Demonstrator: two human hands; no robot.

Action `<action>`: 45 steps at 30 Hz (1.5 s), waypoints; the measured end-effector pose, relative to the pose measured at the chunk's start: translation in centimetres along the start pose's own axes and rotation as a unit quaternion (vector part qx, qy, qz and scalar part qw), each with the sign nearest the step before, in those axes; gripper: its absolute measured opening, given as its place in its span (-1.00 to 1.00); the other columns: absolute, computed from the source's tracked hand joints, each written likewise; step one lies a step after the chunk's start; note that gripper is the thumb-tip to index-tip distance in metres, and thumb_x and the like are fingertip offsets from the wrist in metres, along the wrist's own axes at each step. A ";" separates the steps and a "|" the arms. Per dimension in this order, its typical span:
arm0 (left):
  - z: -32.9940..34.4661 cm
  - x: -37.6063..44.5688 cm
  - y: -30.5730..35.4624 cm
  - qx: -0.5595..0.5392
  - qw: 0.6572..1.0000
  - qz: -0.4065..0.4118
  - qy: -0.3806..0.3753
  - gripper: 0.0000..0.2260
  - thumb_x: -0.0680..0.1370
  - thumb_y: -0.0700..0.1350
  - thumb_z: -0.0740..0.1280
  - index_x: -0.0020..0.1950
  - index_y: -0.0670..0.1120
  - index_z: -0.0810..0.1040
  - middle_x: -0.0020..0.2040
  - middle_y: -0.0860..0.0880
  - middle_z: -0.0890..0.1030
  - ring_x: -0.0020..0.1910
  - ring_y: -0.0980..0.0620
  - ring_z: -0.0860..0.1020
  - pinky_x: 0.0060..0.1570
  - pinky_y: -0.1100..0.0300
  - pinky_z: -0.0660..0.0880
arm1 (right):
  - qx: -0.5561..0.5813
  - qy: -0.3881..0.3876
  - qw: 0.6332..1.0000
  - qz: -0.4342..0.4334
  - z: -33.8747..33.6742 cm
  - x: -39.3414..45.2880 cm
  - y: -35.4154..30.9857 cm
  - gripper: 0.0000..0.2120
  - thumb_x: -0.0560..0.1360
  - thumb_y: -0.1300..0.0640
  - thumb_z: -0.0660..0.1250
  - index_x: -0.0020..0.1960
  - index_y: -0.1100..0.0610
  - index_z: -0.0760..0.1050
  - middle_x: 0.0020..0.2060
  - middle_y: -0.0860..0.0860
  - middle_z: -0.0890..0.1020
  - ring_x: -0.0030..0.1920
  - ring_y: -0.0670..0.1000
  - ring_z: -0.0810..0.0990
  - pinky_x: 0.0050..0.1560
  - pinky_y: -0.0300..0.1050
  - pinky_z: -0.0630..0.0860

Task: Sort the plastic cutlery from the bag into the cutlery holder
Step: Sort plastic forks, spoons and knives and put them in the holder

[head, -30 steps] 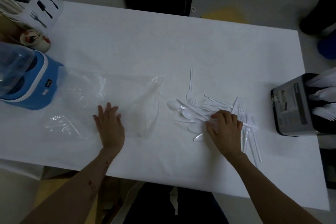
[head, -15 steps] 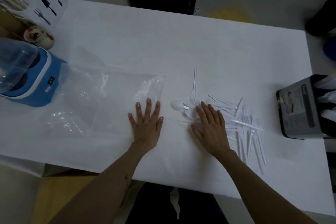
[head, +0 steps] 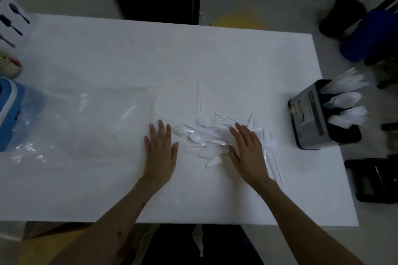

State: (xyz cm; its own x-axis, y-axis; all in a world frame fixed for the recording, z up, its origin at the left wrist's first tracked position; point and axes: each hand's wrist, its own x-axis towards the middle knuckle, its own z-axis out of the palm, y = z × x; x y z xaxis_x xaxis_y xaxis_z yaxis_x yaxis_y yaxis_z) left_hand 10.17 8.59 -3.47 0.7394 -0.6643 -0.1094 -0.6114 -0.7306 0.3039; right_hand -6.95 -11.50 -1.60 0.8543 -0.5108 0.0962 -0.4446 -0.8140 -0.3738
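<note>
A loose pile of white plastic cutlery [head: 212, 135], with forks, spoons and knives, lies on the white table [head: 193, 54] right of centre. My right hand [head: 247, 148] rests flat on the pile's right part, fingers straight. My left hand [head: 160, 148] lies flat on the table just left of the pile, at the edge of the clear plastic bag [head: 81, 127], which lies flattened to the left. The grey and black cutlery holder [head: 312, 116] stands at the table's right edge, with white knives, spoons and forks sticking out of its compartments.
A blue and white appliance [head: 9, 114] with a clear lid sits at the left edge. A white box printed with cutlery icons [head: 11, 21] and a small cup [head: 9, 66] stand at the far left. Dark objects lie on the floor to the right.
My left hand slid right across the bag to the edge of the pile. My right hand uncurled and now lies flat further right on the cutlery. The view shifted slightly rightward.
</note>
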 end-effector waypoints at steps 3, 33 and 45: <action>0.7 -1.9 4.0 -0.018 0.989 0.142 -0.028 -0.49 0.62 0.01 -0.05 0.56 -0.10 0.06 0.59 -0.07 -0.05 0.56 -0.11 -0.12 0.46 -0.19 0.02 | -0.018 0.018 0.997 0.072 -1.7 -1.7 3.1 -0.57 0.51 0.21 0.40 0.36 0.18 0.46 0.33 0.15 0.51 0.32 0.20 0.46 0.31 0.14 0.39; 2.5 -1.8 11.8 -0.140 0.979 0.130 -0.066 -0.54 0.63 0.02 -0.03 0.50 -0.12 0.23 0.57 -0.02 0.01 0.55 0.04 -0.11 0.51 0.00 -0.10 | 0.062 -0.110 0.964 0.236 -4.5 -3.6 8.0 -0.81 0.55 0.04 0.32 -0.12 0.17 0.54 -0.19 0.03 0.56 -0.22 0.01 0.53 -0.22 -0.15 0.44; -1.5 1.1 19.6 -0.391 0.917 -0.034 -0.076 -0.77 0.60 -0.04 0.26 0.11 -0.12 0.63 -0.04 0.05 0.61 -0.05 0.16 0.52 -0.06 0.44 0.39 | 0.343 -0.087 0.906 0.231 -6.1 -2.9 6.4 -0.92 0.59 0.09 0.30 -0.07 0.05 0.48 -0.24 -0.06 0.70 -0.27 -0.11 0.63 -0.34 -0.27 0.50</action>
State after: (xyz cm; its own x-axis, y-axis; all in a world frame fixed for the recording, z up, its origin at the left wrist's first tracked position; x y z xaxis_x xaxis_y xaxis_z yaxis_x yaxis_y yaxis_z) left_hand -0.56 -6.28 3.79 0.6849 -0.6784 -0.2660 -0.1319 -0.4744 0.8704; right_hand -13.95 -16.95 1.35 0.6753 -0.6531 -0.3427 -0.5451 -0.1290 -0.8284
